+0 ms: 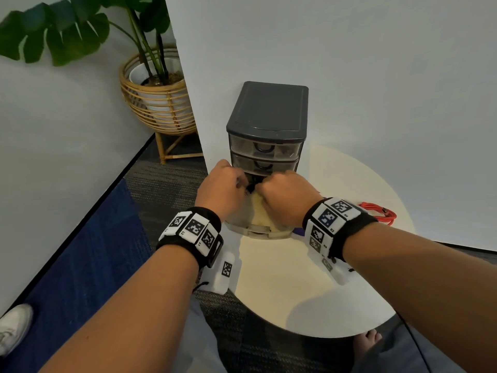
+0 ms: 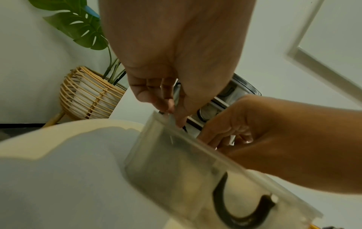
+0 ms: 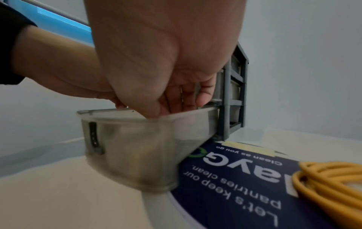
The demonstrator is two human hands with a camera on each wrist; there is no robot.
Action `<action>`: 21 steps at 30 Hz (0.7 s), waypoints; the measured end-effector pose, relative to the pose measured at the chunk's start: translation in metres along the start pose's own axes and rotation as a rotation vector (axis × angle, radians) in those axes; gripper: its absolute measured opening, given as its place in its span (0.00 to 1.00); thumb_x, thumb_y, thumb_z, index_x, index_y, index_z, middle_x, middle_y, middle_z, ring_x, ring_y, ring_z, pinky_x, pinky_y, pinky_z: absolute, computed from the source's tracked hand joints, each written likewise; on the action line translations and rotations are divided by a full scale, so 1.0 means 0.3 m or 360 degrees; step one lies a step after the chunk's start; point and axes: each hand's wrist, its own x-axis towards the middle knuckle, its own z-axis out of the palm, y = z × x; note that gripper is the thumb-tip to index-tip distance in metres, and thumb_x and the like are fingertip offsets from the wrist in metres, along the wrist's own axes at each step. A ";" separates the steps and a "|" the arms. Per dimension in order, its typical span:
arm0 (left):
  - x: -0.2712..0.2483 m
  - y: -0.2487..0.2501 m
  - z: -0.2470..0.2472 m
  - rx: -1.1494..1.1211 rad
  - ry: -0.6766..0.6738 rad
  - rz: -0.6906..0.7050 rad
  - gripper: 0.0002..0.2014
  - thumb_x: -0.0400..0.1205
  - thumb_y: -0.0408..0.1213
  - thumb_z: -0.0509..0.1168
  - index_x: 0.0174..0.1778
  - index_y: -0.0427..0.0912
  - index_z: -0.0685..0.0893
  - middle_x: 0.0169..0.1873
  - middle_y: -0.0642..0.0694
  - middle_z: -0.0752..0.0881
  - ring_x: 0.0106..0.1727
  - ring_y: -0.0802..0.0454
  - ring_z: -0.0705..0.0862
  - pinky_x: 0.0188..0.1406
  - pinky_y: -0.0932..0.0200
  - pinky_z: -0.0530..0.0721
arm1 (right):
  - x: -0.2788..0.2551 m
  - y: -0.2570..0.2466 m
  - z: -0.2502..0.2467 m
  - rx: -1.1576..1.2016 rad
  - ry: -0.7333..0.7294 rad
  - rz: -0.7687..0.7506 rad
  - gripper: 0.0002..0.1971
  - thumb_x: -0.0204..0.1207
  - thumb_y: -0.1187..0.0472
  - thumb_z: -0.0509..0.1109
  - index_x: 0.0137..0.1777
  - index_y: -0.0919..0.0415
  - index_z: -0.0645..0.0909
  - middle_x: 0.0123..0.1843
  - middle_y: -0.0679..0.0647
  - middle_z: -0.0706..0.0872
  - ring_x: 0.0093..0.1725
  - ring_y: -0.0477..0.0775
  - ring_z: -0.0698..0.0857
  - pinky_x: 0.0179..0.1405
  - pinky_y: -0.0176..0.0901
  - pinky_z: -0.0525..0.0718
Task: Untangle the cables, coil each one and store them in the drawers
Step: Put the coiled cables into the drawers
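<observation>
A small drawer unit (image 1: 269, 109) with a dark grey top stands at the back of the round cream table (image 1: 295, 292). Its clear bottom drawer (image 1: 258, 230) is pulled out toward me, seen close in the wrist views (image 2: 176, 162) (image 3: 137, 147). Both hands hover over the open drawer. My left hand (image 1: 228, 188) (image 2: 172, 108) and right hand (image 1: 279, 193) (image 3: 176, 105) have curled fingers that pinch a black cable (image 1: 251, 186) between them, low at the drawer's back. Most of that cable is hidden by the hands. An orange coiled cable (image 1: 379, 212) (image 3: 329, 186) lies on the table to the right.
A dark blue printed sign (image 3: 245, 186) lies flat under the drawer unit and the orange cable. White walls stand close behind and to the left of the unit. A potted plant in a rattan basket (image 1: 158, 103) stands on the floor at left. The upper two drawers are closed.
</observation>
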 end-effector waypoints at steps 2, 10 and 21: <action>0.001 0.002 0.005 -0.0001 0.0019 -0.0001 0.09 0.85 0.33 0.67 0.54 0.49 0.91 0.57 0.46 0.77 0.55 0.44 0.82 0.53 0.50 0.82 | 0.003 -0.008 0.009 0.0014 -0.0050 0.0009 0.09 0.82 0.59 0.67 0.58 0.54 0.85 0.48 0.53 0.88 0.48 0.57 0.84 0.55 0.50 0.81; -0.016 -0.001 -0.004 -0.0082 0.0050 -0.0014 0.11 0.84 0.29 0.67 0.59 0.47 0.85 0.56 0.47 0.77 0.51 0.48 0.81 0.47 0.54 0.79 | -0.036 0.065 -0.035 0.0553 0.0130 0.0093 0.10 0.83 0.62 0.61 0.49 0.54 0.84 0.42 0.51 0.86 0.41 0.52 0.84 0.44 0.43 0.83; -0.054 -0.007 -0.042 -0.0334 -0.0168 -0.0246 0.35 0.81 0.30 0.71 0.82 0.53 0.66 0.66 0.46 0.83 0.59 0.42 0.85 0.57 0.37 0.89 | -0.206 0.363 0.012 0.0386 -0.0392 0.0770 0.16 0.77 0.56 0.74 0.64 0.51 0.85 0.59 0.52 0.87 0.56 0.56 0.86 0.55 0.48 0.87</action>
